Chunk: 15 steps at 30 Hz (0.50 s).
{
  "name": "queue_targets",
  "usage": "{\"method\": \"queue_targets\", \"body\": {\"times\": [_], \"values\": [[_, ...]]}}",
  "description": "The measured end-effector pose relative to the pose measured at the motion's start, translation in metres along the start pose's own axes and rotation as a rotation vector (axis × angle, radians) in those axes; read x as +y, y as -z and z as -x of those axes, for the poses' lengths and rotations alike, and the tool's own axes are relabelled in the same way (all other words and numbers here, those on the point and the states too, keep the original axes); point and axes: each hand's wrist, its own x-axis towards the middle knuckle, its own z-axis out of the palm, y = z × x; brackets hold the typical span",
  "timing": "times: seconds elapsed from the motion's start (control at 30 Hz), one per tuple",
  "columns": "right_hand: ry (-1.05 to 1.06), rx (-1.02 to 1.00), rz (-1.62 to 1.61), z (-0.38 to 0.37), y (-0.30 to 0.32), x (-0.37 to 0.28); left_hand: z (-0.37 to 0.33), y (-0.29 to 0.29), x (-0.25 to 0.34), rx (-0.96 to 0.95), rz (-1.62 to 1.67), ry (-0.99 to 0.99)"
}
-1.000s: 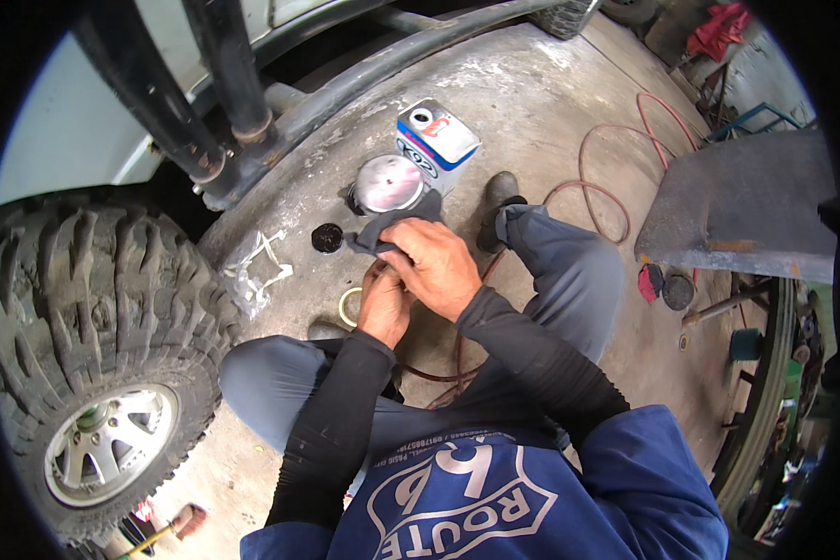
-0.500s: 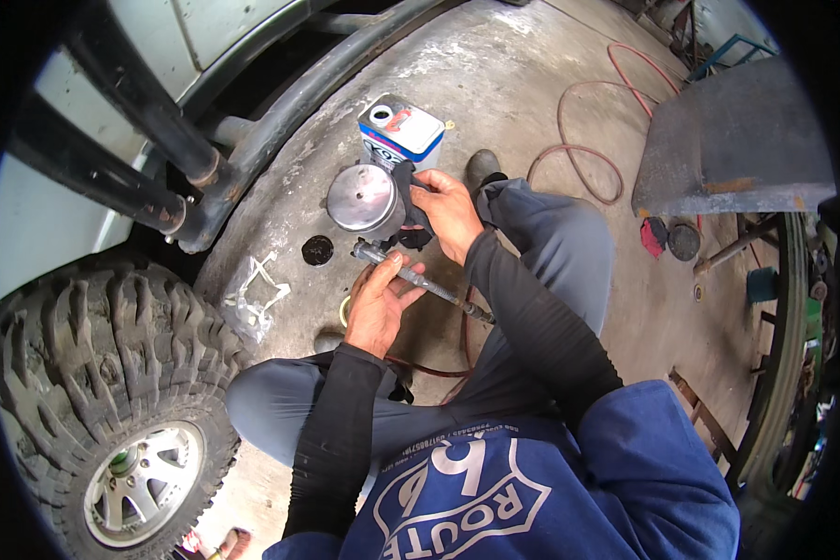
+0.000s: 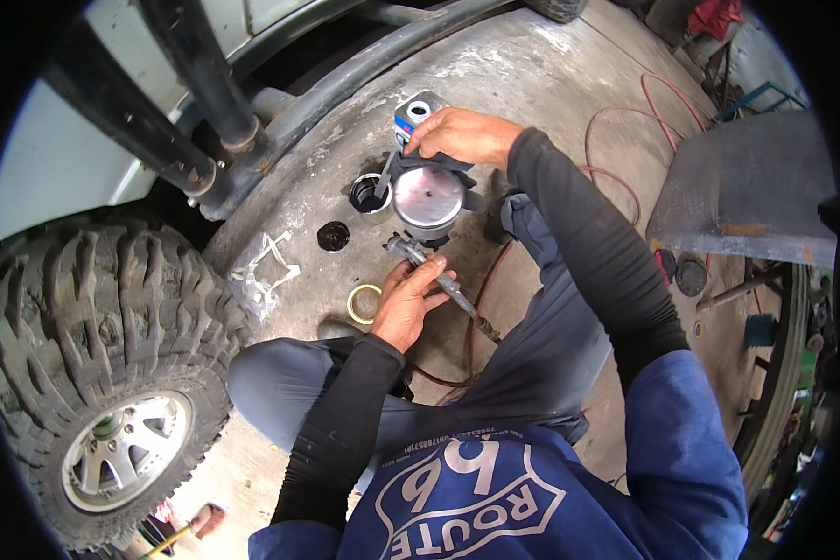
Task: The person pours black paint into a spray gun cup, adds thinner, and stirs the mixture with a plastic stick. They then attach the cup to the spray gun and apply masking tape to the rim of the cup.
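My left hand point(image 3: 411, 303) is closed round the grey metal handle of a spray gun point(image 3: 453, 289). Just beyond the gun's head is a round shiny metal cup point(image 3: 427, 194); how the two join is not clear. My right hand point(image 3: 462, 137) reaches over the cup's far side, its fingers closed on a black cloth point(image 3: 431, 166) against the cup's edge. Left of the cup stands an open tin point(image 3: 375, 213) with dark contents and a flat stick point(image 3: 385, 177) leaning in it. Partly behind my right hand is a rectangular can point(image 3: 418, 110) with a round opening.
On the concrete lie a black round lid point(image 3: 333, 236), a yellowish tape roll point(image 3: 365, 319) and a plastic bag with white strips point(image 3: 266, 273). A big tyre point(image 3: 112, 317) and vehicle side bar point(image 3: 317, 105) stand left. A red hose point(image 3: 616, 112) curls near a metal bench point(image 3: 747, 182).
My right hand has moved from the cup's right side to its far side, with the black cloth. The cup has shifted right, uncovering the open tin. My left hand keeps its grip.
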Motion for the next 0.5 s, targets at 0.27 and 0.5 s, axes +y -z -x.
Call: {"method": "queue_targets", "body": {"times": [0.27,0.5], "values": [[0.297,-0.574,0.780,-0.046,-0.032,-0.060,-0.003,-0.002,-0.009,0.001,-0.019,0.066],[0.420,-0.374,1.150,0.026,-0.072,-0.107,-0.006,0.006,-0.007,-0.013,0.014,0.034]]}}
